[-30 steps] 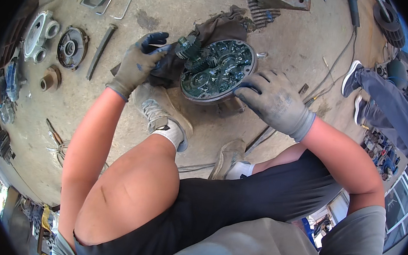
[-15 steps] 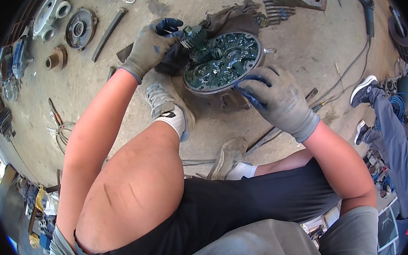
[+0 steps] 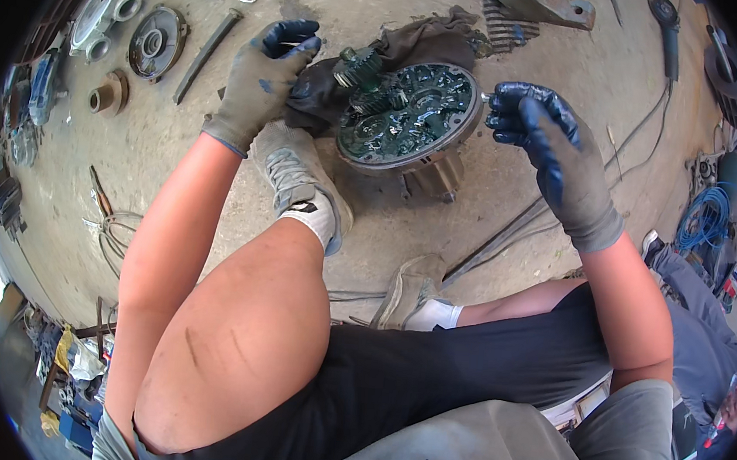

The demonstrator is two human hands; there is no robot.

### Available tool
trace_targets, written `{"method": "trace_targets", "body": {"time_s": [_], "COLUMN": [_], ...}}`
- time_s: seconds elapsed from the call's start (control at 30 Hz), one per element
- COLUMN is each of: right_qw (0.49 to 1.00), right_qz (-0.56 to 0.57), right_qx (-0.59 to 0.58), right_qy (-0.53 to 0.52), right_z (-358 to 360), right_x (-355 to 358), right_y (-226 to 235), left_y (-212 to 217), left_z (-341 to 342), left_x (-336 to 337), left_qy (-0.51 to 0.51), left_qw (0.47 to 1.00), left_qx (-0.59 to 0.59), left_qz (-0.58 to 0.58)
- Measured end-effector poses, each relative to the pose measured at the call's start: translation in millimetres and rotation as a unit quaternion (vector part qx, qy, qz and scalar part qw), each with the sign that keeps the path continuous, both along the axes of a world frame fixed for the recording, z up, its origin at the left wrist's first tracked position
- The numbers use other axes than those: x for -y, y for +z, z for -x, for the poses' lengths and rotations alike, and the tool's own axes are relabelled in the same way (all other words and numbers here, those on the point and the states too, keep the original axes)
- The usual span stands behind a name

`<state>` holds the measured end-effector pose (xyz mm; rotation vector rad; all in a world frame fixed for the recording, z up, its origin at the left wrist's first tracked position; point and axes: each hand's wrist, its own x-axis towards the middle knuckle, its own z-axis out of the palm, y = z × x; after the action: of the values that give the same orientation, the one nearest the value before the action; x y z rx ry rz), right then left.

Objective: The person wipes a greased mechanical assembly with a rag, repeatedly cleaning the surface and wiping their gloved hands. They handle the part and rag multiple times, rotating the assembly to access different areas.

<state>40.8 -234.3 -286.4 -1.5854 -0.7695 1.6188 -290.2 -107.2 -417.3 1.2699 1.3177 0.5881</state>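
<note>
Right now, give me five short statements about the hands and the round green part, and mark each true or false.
1. Both hands wear gloves. True: left hand, right hand.
2. The round green plate lies on a workbench. False: it sits on the concrete floor.
3. A dark rag lies beside the plate. True.
4. The right hand presses flat on the plate's centre. False: it is at the plate's right edge.
5. The person is barefoot. False: a grey shoe shows.

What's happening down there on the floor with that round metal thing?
A person squatting on a concrete floor works on a round, dark green, oily machine plate with gears on it. The gloved left hand rests on a dark rag beside the gears. The gloved right hand is at the plate's right edge, pinching what looks like a small metal part. Other machine parts lie around.
</note>
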Motion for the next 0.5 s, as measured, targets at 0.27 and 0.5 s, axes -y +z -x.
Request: {"method": "trace_targets", "body": {"time_s": [0.27,0.5], "right_qw": [0.943,0.920], "right_qz": [0.072,-0.008], "right_qx": [-0.320,-0.379], "right_qy": [-0.063,-0.102], "right_z": [-3.7,-11.4], "right_x": [-21.1,-48.2], "right_y": [-2.1,17.7], "left_y": [41.9,73.8], "left_z": [-11.5,-10.8], "left_x": [-3.0,5.8], "left_qy": [0.022,-0.233], "left_qw": [0.995,0.880], "left_qx": [0.099,-0.200], "left_qz": [-0.022,-0.363]}}
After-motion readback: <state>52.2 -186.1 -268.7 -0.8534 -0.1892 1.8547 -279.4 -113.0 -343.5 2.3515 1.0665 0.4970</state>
